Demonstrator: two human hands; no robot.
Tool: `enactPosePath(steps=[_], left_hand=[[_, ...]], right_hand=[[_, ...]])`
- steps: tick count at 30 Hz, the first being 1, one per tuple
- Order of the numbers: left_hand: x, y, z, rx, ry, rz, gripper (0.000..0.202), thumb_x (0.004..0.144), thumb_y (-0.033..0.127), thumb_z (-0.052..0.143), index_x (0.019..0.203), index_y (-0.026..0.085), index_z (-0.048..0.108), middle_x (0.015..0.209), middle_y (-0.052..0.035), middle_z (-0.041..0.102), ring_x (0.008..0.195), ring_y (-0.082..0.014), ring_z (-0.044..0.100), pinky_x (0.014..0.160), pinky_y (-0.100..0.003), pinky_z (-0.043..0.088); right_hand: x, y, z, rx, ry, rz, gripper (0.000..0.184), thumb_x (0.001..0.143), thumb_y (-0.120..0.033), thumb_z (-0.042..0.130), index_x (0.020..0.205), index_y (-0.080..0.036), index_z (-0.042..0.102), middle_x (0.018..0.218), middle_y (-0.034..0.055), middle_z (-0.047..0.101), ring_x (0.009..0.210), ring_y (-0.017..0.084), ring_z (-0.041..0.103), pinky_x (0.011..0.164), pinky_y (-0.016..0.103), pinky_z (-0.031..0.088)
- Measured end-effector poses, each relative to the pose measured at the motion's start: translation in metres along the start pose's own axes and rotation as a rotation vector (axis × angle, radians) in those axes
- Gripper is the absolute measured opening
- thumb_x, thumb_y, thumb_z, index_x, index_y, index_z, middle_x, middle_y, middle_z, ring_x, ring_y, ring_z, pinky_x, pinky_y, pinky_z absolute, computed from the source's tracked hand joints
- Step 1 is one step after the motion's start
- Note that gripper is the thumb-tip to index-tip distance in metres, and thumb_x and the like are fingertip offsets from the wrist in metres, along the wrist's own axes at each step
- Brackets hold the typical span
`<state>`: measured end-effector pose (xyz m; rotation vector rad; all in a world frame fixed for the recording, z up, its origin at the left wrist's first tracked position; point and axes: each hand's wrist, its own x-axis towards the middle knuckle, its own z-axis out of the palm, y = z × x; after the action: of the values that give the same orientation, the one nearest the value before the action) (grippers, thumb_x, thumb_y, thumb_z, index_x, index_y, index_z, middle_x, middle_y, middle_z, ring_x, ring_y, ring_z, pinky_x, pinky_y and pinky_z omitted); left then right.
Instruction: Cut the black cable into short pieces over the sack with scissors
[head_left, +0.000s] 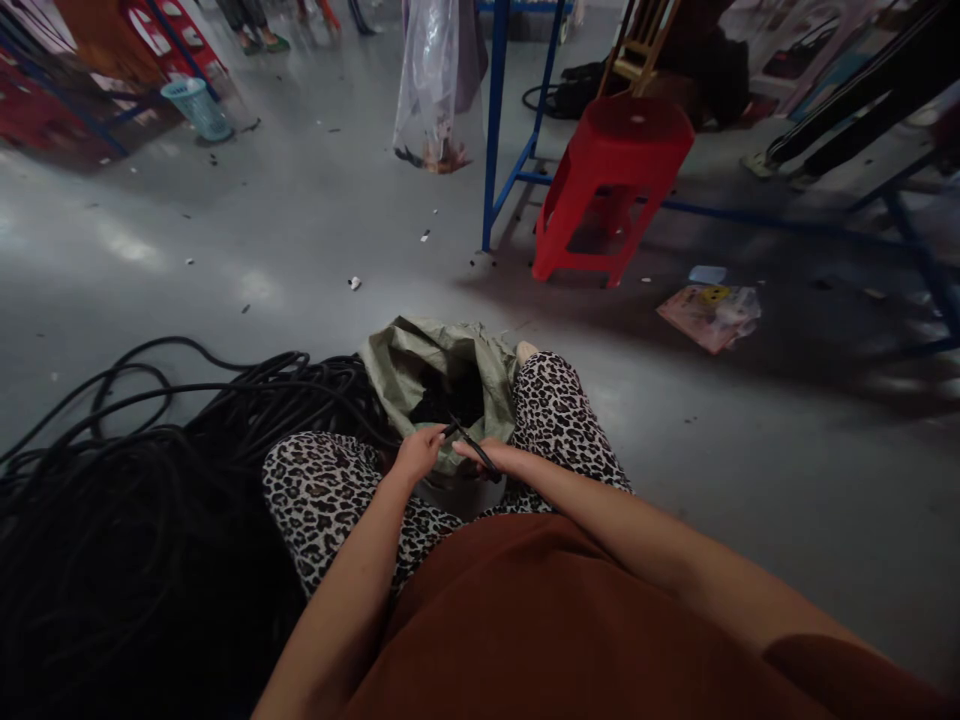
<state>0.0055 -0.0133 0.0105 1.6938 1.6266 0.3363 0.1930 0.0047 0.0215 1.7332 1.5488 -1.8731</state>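
Between my knees stands an open olive-green woven sack (384, 370), with a heap of small dark pieces (442, 400) inside it. My left hand (421, 450) is closed on a black rubber cord (449, 430), whose end shows past the fingers over the sack's near rim. My right hand (487, 455) grips scissors with black handles (480, 455). Their tip points up and left, close to the cord end. The blades are too small and dark to tell whether they touch the cord. Fingers of the right hand are partly hidden behind the handle.
A large tangle of black cord (300, 385) lies on the floor at my left. Ahead stand a red plastic stool (622, 150) and a blue metal frame (495, 120). A clear plastic bag (427, 90) hangs nearby, and a crumpled packet (709, 315) lies at right.
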Motion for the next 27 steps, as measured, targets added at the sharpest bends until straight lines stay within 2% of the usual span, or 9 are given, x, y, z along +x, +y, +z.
enactPosePath(steps=[6,10,19,27], left_hand=[[0.000,-0.001,0.002,-0.030,0.001,0.002,0.035,0.086,0.021,0.043,0.113,0.017,0.065,0.111,-0.0079,0.068,0.101,-0.0197,0.062,0.092,-0.032,0.046],[0.002,-0.003,0.003,-0.041,0.031,-0.043,0.035,0.086,0.023,0.043,0.114,0.014,0.063,0.110,-0.0097,0.068,0.102,-0.0203,0.061,0.092,-0.034,0.046],[0.005,-0.005,0.005,-0.068,0.089,-0.064,0.034,0.085,0.023,0.045,0.113,0.015,0.064,0.103,-0.0088,0.070,0.094,-0.0194,0.064,0.087,-0.033,0.048],[0.004,-0.002,0.004,-0.099,0.086,-0.070,0.033,0.085,0.025,0.045,0.111,0.015,0.064,0.100,-0.0085,0.070,0.090,-0.0183,0.065,0.086,-0.032,0.049]], right_hand=[[0.002,0.001,0.002,0.046,0.019,-0.003,0.057,0.074,-0.070,0.054,0.064,-0.014,0.057,0.054,0.0035,0.055,0.052,0.015,0.056,0.049,0.023,0.046],[0.002,-0.001,0.002,0.095,0.032,0.024,0.058,0.073,-0.072,0.053,0.064,-0.015,0.055,0.047,-0.0002,0.049,0.043,0.013,0.052,0.044,0.022,0.044],[-0.006,-0.006,0.000,0.110,0.033,0.020,0.060,0.073,-0.074,0.050,0.063,-0.015,0.055,0.048,0.0018,0.052,0.040,0.013,0.051,0.038,0.021,0.043],[-0.011,-0.009,-0.003,0.006,0.102,0.007,0.059,0.074,-0.071,0.053,0.060,-0.014,0.056,0.045,0.0030,0.052,0.040,0.014,0.053,0.038,0.020,0.041]])
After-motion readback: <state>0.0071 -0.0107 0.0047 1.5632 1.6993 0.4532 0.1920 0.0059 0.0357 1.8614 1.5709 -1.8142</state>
